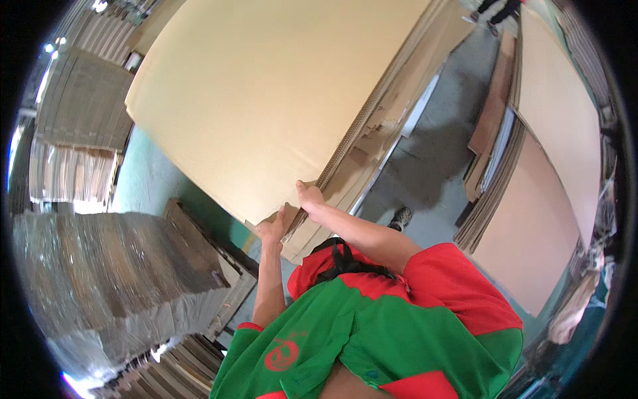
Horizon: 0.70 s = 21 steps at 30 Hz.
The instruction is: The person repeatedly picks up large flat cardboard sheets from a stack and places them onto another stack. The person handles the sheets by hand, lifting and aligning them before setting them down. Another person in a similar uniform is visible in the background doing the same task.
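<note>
Tan corrugated cardboard takes up the upper middle of the frame, a broad top batch of sheets [266, 100] lying over a lower pile [352, 176]. From where I stand, both hands are at its near corner, close together but apart. The left hand [270, 228] pinches the corner with its thumb on the upper face; the right hand [310, 199] closes over the fluted side edge just beside it, thumb also on top. The fingers underneath are hidden, so I can't tell how many layers they take in. Gripping there makes sense, I'd judge: the corner is the part nearest the body, and two thumbs pressing down would keep loose layers from fanning apart.

The batch's right side runs as a long slanting edge to the top of the frame, and the lower pile juts out past it, ragged in places. Beyond that, a lane of grey floor [425, 169] opens right of centre, with one shoe [401, 218] at its near end. Pinkish leaning boards [525, 233] bound the lane on the right; someone else's legs [498, 12] stand at its far end. Lower left looks tighter, with a film-wrapped bundle [113, 279] crowding that side.
</note>
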Tool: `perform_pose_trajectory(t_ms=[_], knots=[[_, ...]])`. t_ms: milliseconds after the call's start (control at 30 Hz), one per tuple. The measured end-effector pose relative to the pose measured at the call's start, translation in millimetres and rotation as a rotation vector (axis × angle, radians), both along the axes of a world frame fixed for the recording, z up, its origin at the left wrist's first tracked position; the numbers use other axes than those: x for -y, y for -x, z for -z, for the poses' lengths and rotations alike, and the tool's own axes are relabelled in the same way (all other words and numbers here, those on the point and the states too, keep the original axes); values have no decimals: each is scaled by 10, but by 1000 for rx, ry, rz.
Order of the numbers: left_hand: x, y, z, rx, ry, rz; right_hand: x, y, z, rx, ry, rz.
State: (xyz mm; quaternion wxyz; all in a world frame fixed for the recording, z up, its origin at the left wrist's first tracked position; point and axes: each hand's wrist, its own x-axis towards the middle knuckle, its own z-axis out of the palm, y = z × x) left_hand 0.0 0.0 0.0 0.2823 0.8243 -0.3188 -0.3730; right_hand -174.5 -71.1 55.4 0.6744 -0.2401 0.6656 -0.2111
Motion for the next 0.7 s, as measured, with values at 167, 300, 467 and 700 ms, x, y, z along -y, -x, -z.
perform_pose_trajectory(t_ms=[167, 300, 467, 700], knots=[[10, -52, -400, -589, -44, -236, -32, -8, 11, -227, 77, -105], [14, -158, -712, -408, -222, -349, 57, -42, -91, -34, -53, 33], [-98, -427, -818, -598, -188, -304, 8, -83, -328, -48, -23, 9], [75, -177, -663, -766, 113, -402, -178, 109, -324, 13, 169, 123]])
